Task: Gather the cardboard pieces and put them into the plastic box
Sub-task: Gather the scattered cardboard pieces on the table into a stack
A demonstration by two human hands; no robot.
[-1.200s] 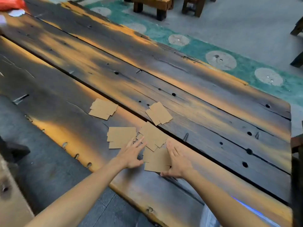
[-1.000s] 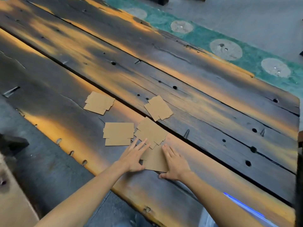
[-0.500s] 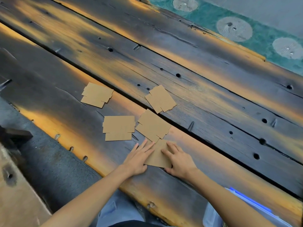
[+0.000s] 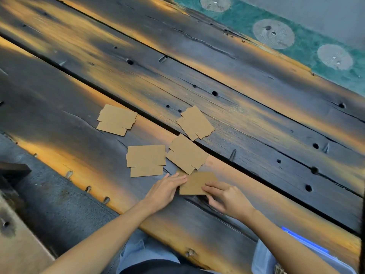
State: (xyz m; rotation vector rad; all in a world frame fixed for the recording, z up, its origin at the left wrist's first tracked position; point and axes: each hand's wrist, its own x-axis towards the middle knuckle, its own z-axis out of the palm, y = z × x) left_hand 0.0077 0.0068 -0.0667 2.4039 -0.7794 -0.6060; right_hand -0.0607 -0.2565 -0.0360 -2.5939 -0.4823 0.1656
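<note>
Pinching the nearest cardboard piece, right hand curled on its edge, left hand flat on it, four other pieces beyond.

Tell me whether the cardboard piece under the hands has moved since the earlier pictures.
Yes. The nearest cardboard piece has slid toward the person, almost clear of the middle cardboard piece, which stayed by the plank gap.

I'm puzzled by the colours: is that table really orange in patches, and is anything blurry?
Head view: orange patches streak the dark table, light or finish I cannot tell; head view: the cardboard pieces have crisp edges, the far green mat looks softer; head view: the plastic box is cropped at the lower right.
</note>
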